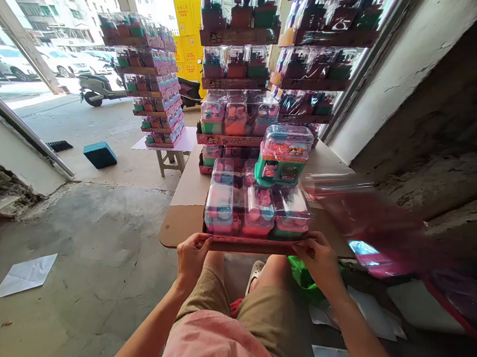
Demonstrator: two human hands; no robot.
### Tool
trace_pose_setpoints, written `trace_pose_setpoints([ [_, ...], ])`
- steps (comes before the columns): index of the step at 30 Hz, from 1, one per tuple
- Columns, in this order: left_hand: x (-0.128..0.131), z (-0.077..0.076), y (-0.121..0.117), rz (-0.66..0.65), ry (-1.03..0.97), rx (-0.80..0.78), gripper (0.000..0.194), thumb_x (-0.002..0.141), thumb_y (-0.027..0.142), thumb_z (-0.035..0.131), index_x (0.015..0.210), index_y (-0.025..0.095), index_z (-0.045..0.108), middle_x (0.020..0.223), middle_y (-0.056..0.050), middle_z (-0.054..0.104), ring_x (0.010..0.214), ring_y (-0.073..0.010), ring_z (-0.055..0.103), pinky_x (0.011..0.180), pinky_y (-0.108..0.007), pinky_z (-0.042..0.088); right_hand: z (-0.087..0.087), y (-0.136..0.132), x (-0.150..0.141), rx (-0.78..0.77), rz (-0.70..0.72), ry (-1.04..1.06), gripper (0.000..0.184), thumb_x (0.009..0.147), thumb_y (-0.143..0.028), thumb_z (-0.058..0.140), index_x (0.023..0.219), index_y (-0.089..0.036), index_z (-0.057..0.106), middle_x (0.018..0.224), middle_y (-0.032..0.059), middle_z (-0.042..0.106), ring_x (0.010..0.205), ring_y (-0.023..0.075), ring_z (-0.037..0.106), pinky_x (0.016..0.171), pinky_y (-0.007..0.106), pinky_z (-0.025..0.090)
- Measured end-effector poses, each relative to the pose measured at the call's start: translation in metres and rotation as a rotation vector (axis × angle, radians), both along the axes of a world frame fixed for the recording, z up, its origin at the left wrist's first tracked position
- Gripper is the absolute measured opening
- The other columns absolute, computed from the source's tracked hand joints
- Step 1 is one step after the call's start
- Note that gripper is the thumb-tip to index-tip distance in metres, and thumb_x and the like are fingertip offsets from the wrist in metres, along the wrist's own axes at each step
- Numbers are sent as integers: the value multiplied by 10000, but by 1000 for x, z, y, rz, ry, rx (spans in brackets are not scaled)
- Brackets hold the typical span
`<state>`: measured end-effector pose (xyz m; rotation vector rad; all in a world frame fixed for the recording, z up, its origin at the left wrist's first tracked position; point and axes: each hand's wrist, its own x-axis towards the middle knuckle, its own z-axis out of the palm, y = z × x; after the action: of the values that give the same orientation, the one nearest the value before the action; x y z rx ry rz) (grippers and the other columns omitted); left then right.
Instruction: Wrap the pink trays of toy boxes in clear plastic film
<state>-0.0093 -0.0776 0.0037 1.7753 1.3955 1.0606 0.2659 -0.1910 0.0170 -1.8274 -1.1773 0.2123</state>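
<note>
A shallow cardboard display tray (254, 244) sits at the near edge of the table, filled with clear-lidded toy boxes (260, 204) in pink, blue and green. My left hand (194, 259) pinches the tray's near left corner, thumb and fingers closed on the cardboard. At the near right corner, my right hand (319, 255) grips the same front edge. One green-based toy box (283, 155) with a clear domed lid rests on top of the boxes at the tray's far right. The tray's underside is hidden.
Stacked trays of toys (238, 111) rise behind on the table (180, 225). Another stack (154, 81) stands on a stool at the left. Blurred pink plastic packaging (382, 223) lies to the right. A blue block (99, 154) and papers (24, 276) are on the floor.
</note>
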Motion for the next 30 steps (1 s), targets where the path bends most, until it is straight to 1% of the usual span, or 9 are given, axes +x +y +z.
trace_pose_setpoints([
  [7, 3, -7, -2, 51, 112, 96, 180, 781, 329, 572, 704, 192, 660, 684, -18, 699, 638, -174, 631, 641, -267, 441, -6, 0, -1, 9, -5, -83, 440, 726, -607, 537, 610, -189, 613, 849, 85, 544, 581, 158, 529, 532, 335, 465],
  [11, 4, -10, -3, 48, 170, 212, 149, 803, 266, 578, 700, 182, 644, 696, -20, 686, 666, -173, 623, 696, -285, 428, -7, 0, -2, 35, -18, -137, 438, 749, -598, 516, 618, -190, 607, 850, 91, 553, 580, 163, 541, 544, 341, 470],
  [14, 6, -13, -3, 49, 222, 305, 143, 813, 221, 584, 685, 176, 629, 692, -13, 664, 644, -159, 608, 723, -300, 416, -9, 1, -3, 66, -41, -195, 436, 777, -584, 493, 613, -193, 598, 842, 96, 563, 608, 178, 558, 564, 348, 472],
  [17, 6, -17, -2, 83, 243, 390, 139, 815, 227, 596, 693, 172, 634, 749, -26, 621, 692, -162, 603, 732, -310, 429, -13, 1, -2, 81, -48, -244, 441, 797, -579, 475, 614, -198, 600, 833, 93, 573, 612, 178, 563, 569, 345, 472],
  [20, 6, -23, 0, 130, 220, 449, 130, 813, 232, 596, 706, 173, 639, 876, -57, 590, 796, -186, 605, 741, -322, 464, -19, 0, 0, 119, -50, -327, 442, 813, -576, 467, 639, -198, 618, 834, 93, 587, 649, 188, 580, 582, 340, 476],
  [22, 5, -26, 3, 131, 179, 479, 139, 820, 218, 576, 698, 176, 628, 972, -67, 591, 800, -179, 610, 724, -315, 490, -23, 1, 2, 165, -54, -411, 432, 833, -557, 461, 663, -196, 624, 830, 85, 595, 670, 186, 589, 586, 326, 475],
  [24, 4, -28, 6, 103, 138, 501, 155, 826, 195, 554, 682, 181, 610, 1012, -62, 603, 798, -167, 620, 705, -295, 506, -25, 1, 3, 211, -45, -490, 418, 854, -532, 453, 676, -193, 619, 817, 73, 595, 666, 173, 590, 585, 308, 470],
  [27, 2, -28, 10, 53, 128, 496, 179, 830, 174, 537, 661, 188, 594, 962, -43, 630, 804, -158, 636, 709, -275, 510, -25, 2, 5, 235, -45, -559, 408, 871, -515, 441, 683, -184, 587, 807, 63, 590, 622, 152, 581, 562, 287, 458],
  [30, 0, -26, 12, 33, 159, 468, 180, 827, 180, 546, 656, 193, 602, 923, -33, 636, 776, -155, 637, 706, -275, 506, -22, 3, 5, 226, -59, -560, 423, 866, -541, 431, 651, -192, 535, 784, 56, 586, 583, 145, 565, 537, 283, 438],
])
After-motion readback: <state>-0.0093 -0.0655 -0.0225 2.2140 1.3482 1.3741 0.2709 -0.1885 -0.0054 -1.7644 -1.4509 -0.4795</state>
